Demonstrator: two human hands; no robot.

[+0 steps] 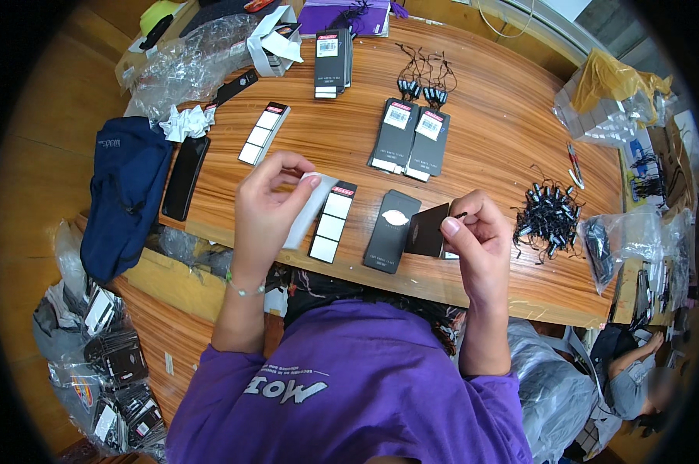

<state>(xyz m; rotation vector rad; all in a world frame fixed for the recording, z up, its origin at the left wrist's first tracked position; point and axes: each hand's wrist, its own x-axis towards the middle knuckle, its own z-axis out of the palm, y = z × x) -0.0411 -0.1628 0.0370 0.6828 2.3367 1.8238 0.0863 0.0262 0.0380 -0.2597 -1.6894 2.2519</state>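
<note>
The person works close to the near edge of the tabletop (512, 143), with both hands raised a little over it. The left hand (271, 197) has its thumb and index finger together, and they seem to be clamped on the upper edge of a whitish sheet (306, 213), which slants down just beside a strip of white labels (331, 228); whether sheet and strip are joined, I cannot tell. The right hand (479, 232) pinches a dark tag (425, 232) between thumb and index finger, near its right side, and the tag is tilted. Left of it, a black tag with an oval emblem (392, 232) lies near the middle of the near edge. I judge that the step in hand is to handle one label sheet and one tag at the same time. The next move, in my opinion, calls for a light left pinch, so the sheet does not bend, and for a steady right hold that leaves the tag's face uncovered. Toward the right edge lies a heap of black cords (549, 220), with small snips (574, 166) beyond it, while corded tag stacks (396, 135) lie between the middle and the far edge.
</note>
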